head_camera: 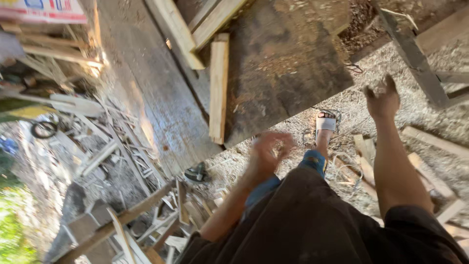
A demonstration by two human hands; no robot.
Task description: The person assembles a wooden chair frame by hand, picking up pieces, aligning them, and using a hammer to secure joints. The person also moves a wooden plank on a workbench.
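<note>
Both your hands are empty, left hand (267,151) blurred with curled fingers, right hand (382,99) loosely open, near the dark workbench (288,63) and its pale plank (218,88).

From my feed it's daylight, strong on the left where a sunlit streak glares off the dark desk (161,112) and washes out the scrap wood (112,142), while the sawdust floor (415,122) sits in softer, even shade. My left hand (268,151) is smeared by motion blur, so its fingers are perhaps curled. The green lower-left corner is out of focus, and straight boards seem stretched toward the edges.
</note>
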